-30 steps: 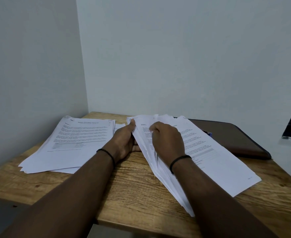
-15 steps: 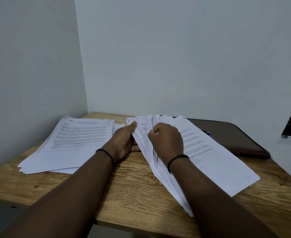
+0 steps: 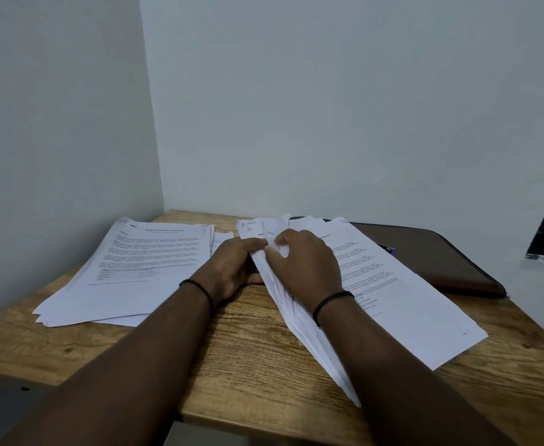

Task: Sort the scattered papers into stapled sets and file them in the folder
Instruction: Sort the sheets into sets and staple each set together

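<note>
Both hands, left (image 3: pixel 232 268) and right (image 3: pixel 303 262), pinch a fanned stack (image 3: pixel 393 300) on the wooden surface (image 3: pixel 248 349), beside a folder (image 3: pixel 441 255). Left pile (image 3: pixel 142 262) heading reads roughly "Sample Education"; the rest is blurred.

Folder (image 3: pixel 441 262) partly under papers (image 3: pixel 393 300); page text unreadable.

Bench (image 3: pixel 251 358): wood, visible grain and knots, matt finish, under my arms. Papers: a fanned stack (image 3: pixel 402 304) and a flatter pile (image 3: pixel 142 268), both thin white matt sheets printed in black. Folder (image 3: pixel 441 255): brown, leather-like, smooth with a dull sheen; walls (image 3: pixel 328 107) painted, smooth and matt; thin black bands (image 3: pixel 331 300) on my wrists.
</note>
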